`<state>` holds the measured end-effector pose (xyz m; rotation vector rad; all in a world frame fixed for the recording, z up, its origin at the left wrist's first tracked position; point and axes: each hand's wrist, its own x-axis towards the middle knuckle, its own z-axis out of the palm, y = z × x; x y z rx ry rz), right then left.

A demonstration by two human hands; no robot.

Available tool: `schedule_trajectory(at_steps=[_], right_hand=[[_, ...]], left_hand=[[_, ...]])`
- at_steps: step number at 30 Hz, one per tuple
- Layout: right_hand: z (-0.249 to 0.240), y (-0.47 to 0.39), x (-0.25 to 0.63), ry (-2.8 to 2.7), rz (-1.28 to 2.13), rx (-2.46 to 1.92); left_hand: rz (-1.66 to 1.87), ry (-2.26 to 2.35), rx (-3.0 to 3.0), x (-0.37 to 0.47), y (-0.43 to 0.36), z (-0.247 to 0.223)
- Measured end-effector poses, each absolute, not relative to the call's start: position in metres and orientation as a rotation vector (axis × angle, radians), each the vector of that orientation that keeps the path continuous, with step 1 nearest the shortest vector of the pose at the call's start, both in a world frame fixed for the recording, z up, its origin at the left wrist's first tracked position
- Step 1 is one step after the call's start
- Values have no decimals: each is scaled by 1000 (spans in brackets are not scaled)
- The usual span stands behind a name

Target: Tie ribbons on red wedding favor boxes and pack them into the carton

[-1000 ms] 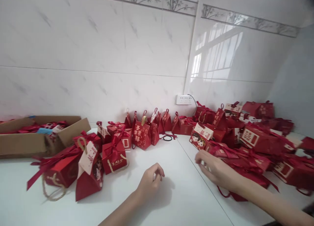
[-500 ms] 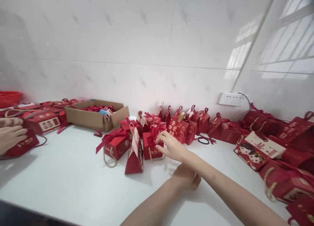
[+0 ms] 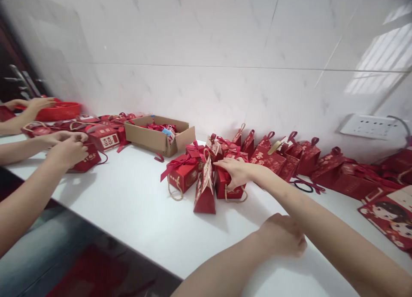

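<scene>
Already reaching: the right hand (image 3: 236, 172) grips a ribboned red gift box (image 3: 229, 183).
Left hand (image 3: 283, 239) rests loosely clenched, empty, on the white table (image 3: 128, 202); many boxes stand assembled.

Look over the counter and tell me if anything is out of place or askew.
A black hair tie lies loose on the white counter among the red gift boxes. One small red box by the right hand lies tipped, its rope handle and ribbon trailing. Nothing looks spilled or damaged.
</scene>
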<state>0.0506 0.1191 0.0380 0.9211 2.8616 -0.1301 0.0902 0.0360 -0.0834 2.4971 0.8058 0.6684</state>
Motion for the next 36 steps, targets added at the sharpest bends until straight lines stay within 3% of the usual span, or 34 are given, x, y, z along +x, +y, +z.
schedule_trajectory(at_steps=[10, 17, 22, 27, 32, 36], right_hand=[[41, 72, 89, 2851, -134, 1010], [49, 52, 135, 2601, -165, 1742], [41, 47, 187, 2770, -471, 2130], [-4, 27, 216, 2769, -712, 2309], [-49, 4, 211, 2745, -1598, 2187], [-54, -2, 202, 2811, -1793, 1977]], left_hand=[[490, 897, 2559, 89, 29, -69], [546, 719, 2608, 89, 16, -75], [688, 542, 2766, 98, 0, -74], [772, 305, 2914, 65, 2, -43], [1558, 975, 2227, 7, 37, -23], [1465, 1275, 1687, -4, 56, -27]])
